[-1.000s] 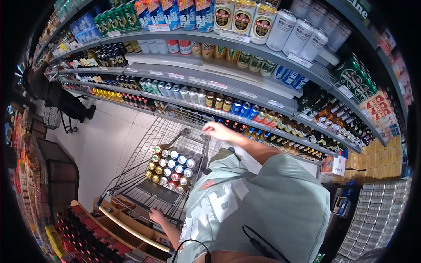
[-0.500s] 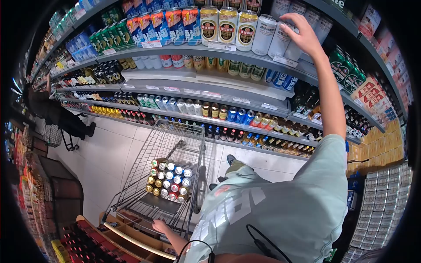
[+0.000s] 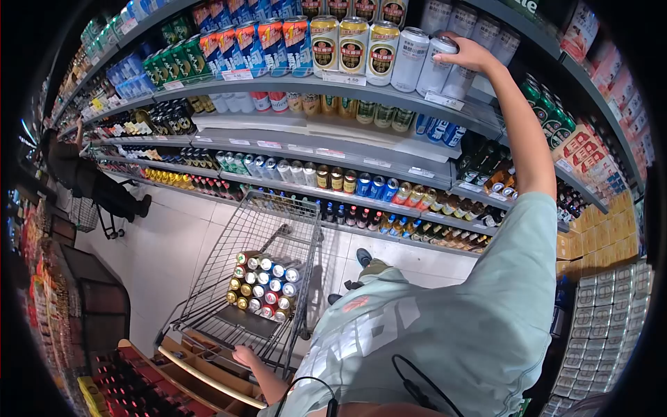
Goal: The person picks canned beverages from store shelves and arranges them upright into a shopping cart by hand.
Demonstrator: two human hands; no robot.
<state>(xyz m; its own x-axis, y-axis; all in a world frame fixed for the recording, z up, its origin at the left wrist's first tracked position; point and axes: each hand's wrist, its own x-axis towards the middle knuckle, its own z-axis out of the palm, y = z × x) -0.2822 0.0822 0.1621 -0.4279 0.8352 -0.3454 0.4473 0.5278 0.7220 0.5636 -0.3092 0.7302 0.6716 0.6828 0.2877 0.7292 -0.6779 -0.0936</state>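
Observation:
My right hand [image 3: 467, 54] reaches up to the shelf, its fingers curled round the top of a silver-white beer can [image 3: 436, 68]. That can stands at the shelf's front, tilted slightly. Beside it is another silver can [image 3: 411, 61], and to the left stand gold-and-white cans with dark labels [image 3: 353, 47]. Low in the view, my left hand [image 3: 244, 356] is closed on the near end bar of the wire shopping cart [image 3: 229, 229]; part of its grip is hidden. Several cans [image 3: 262, 285] stand upright in a block inside the cart.
Price tags line the shelf edge [image 3: 292, 83]. Lower shelves hold more cans and bottles. Another person [image 3: 87, 174] stands at far left beside a cart. Wooden display racks [image 3: 201, 361] with bottles stand near the cart's handle. Stacked can packs [image 3: 604, 326] rise at right.
My right hand has come down and closed on the silver can, its fingers now round the top. The view has shifted slightly; my left hand stays at the cart.

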